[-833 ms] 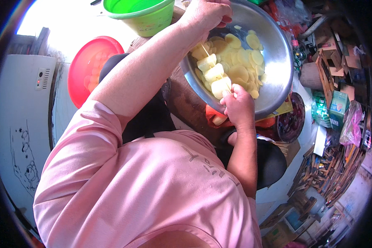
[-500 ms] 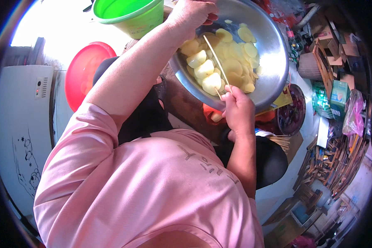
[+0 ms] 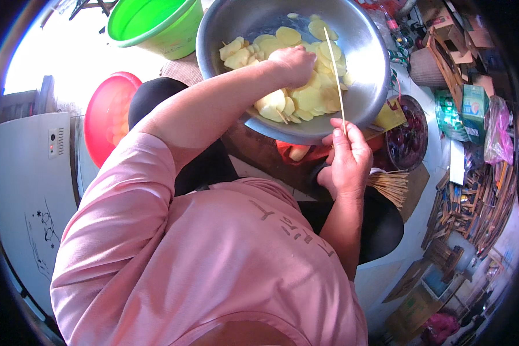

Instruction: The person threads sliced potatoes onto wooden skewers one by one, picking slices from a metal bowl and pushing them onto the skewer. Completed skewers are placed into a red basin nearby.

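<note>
My left hand reaches down into a wide metal bowl, its fingers curled among pale yellow potato slices. Whatever lies under those fingertips is hidden. My right hand, just outside the near rim, pinches the lower end of a thin wooden skewer. That stick points up and away over the bowl, with no slices on its visible length. Along the bowl's near left side, a row of slices sits threaded, a stick end poking out toward me.
A green bucket stands beyond my left forearm, a red basin farther left. A bundle of skewers lies by my right knee. Behind it are a dark round basin and, to the right, piled wood sticks.
My left hand has moved from above the bowl's far left side down onto the slices. The right hand still holds the bare skewer, now tilted more upright and away from the threaded slices.
</note>
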A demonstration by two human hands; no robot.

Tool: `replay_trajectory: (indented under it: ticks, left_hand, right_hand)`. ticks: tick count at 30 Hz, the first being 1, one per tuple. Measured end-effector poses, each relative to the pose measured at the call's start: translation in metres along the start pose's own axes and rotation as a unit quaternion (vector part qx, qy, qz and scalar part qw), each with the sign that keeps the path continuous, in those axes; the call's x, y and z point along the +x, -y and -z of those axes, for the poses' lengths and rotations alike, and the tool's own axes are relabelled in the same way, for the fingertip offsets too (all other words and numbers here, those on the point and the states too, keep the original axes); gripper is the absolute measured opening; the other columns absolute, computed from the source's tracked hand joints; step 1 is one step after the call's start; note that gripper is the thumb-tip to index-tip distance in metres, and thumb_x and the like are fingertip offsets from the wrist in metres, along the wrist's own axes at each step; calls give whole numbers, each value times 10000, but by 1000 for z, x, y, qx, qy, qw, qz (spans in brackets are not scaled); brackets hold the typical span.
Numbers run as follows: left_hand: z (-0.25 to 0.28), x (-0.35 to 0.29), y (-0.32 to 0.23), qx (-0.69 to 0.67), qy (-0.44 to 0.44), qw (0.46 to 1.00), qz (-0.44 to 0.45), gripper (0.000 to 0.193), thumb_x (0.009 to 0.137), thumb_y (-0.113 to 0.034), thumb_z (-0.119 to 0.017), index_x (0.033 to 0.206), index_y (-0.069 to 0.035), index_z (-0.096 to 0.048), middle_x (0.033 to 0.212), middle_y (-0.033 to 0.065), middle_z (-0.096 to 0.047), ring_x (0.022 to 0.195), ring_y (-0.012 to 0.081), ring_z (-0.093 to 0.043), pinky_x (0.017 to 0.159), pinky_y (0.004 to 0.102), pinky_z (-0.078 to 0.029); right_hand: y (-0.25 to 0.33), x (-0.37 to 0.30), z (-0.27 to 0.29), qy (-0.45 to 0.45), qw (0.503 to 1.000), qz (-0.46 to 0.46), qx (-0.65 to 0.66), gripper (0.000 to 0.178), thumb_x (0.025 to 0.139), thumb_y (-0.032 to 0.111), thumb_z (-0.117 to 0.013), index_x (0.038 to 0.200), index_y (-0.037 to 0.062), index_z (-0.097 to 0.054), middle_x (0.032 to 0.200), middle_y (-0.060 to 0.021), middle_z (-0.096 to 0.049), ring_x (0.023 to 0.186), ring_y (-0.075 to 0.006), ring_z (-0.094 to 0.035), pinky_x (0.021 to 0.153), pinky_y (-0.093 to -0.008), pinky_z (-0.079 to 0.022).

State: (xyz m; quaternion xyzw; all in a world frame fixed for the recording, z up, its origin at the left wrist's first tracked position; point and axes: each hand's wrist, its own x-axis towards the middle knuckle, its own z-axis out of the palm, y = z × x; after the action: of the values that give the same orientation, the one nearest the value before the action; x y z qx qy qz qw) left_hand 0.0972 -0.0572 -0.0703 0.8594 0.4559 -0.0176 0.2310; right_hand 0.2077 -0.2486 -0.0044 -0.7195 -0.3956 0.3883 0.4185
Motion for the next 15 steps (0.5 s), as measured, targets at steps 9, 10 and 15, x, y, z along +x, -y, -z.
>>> replay_trajectory:
  ticks: [9, 10, 15]
  left_hand:
    - [-14, 18, 0, -58, 63, 996, 23, 198, 717, -131, -561, 900, -68, -603, 828, 152, -640, 840, 314, -629, 716, 391, -495]
    - [-11, 16, -2, -55, 56, 997, 20, 191, 714, -128, -562, 891, -67, -600, 825, 150, -640, 823, 316, -626, 709, 391, -493]
    - [3, 7, -5, -147, 12, 988, -42, 156, 719, -144, -584, 864, -86, -597, 792, 132, -634, 758, 296, -620, 677, 373, -489]
  right_hand:
    - [-15, -3, 15, 6, 1000, 21, -14, 207, 922, 130, -525, 1057, 0, -611, 741, -46, -650, 548, -72, -527, 526, -229, -441]
    - [-16, -3, 15, 8, 999, 25, -20, 208, 921, 126, -527, 1058, -6, -609, 752, -52, -654, 563, -77, -539, 542, -232, -449]
    - [-15, -4, 11, 0, 998, 46, -35, 203, 919, 112, -529, 1050, -22, -607, 779, -80, -664, 676, -105, -598, 640, -251, -479]
